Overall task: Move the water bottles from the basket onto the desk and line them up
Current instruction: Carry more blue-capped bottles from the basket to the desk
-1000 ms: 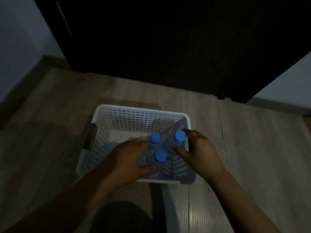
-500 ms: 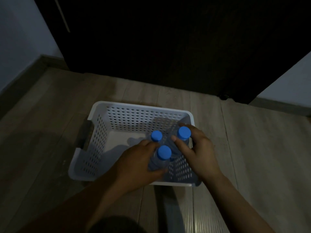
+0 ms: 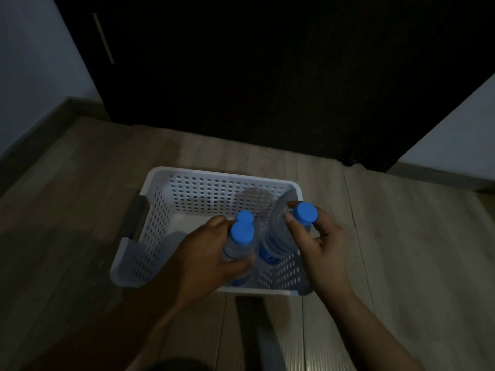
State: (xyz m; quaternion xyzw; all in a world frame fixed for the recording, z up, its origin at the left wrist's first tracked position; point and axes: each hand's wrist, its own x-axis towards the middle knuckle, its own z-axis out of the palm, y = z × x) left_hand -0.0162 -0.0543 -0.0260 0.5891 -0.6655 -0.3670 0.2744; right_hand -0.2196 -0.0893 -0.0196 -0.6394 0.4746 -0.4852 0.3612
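A white perforated basket (image 3: pixel 203 194) stands on the wooden floor. My left hand (image 3: pixel 198 253) grips a clear water bottle (image 3: pixel 238 242) with a blue cap, lifted above the basket's near right part. My right hand (image 3: pixel 316 242) holds a second blue-capped bottle (image 3: pixel 281 231) by its neck, raised and tilted over the right side. A third bottle's blue cap (image 3: pixel 245 217) shows just behind the left-hand bottle, still inside the basket. No desk is in view.
A dark door or cabinet front (image 3: pixel 241 76) fills the space behind the basket. Pale walls with skirting stand at left (image 3: pixel 32 62) and right (image 3: pixel 455 135). Wooden floorboards (image 3: pixel 401 250) surround the basket.
Both hands have lifted their bottles higher out of the basket and drawn them apart. The right-hand bottle has moved to the right and tilted. The third bottle has stayed in the basket.
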